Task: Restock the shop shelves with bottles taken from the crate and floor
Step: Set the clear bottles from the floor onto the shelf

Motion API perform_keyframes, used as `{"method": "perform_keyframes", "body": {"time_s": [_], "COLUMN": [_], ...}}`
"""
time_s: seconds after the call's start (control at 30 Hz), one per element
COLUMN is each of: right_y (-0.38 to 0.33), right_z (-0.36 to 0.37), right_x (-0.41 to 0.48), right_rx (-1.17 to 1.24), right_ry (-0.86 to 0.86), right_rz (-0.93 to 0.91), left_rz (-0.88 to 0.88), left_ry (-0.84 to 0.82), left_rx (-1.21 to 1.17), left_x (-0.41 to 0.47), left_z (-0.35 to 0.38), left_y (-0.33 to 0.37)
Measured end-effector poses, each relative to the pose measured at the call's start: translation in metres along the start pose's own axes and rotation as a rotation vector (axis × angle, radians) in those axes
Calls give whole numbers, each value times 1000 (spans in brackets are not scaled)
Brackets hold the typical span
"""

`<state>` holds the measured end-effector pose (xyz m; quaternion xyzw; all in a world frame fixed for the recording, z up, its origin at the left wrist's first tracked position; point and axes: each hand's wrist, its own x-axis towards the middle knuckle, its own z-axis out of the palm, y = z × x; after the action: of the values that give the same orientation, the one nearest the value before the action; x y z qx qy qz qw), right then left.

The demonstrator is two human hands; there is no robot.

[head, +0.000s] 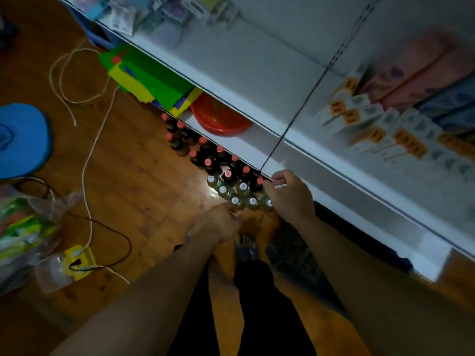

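**Both hands lowered onto the floor bottles**

Head view: bottles [232, 185] are stood upright on the floor, caps up, against the shelf [257, 147] base. The right hand [288, 194] is nearer, fingers curled at a red cap [260, 180]. The left hand [221, 224] is loosely curled just short of the clear bottles; no grip can be confirmed.

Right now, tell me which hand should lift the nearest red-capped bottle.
Probably the right hand: its fingers are already beside that red-capped bottle by the shelf edge. The left hand is lower, near the white-capped bottles.
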<state>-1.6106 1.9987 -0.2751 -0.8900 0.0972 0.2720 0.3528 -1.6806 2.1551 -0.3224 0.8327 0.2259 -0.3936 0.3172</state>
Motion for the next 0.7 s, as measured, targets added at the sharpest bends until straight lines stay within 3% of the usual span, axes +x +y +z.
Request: {"method": "perform_keyframes", "body": {"time_s": [0.37,0.5,0.7], "right_y": [101,141,191], "right_z": [161,208,264], "right_x": [86,114,149], "right_rx": [61,70,87], "right_ry": [4,45,142], "right_rz": [337,356,324], "left_rz": [67,74,221], "left_ry": [-122,-97,-44], "left_rx": [165,126,70], "left_x": [176,229,280], "left_z": [60,88,126], "left_y": [-84,-110,-128]}}
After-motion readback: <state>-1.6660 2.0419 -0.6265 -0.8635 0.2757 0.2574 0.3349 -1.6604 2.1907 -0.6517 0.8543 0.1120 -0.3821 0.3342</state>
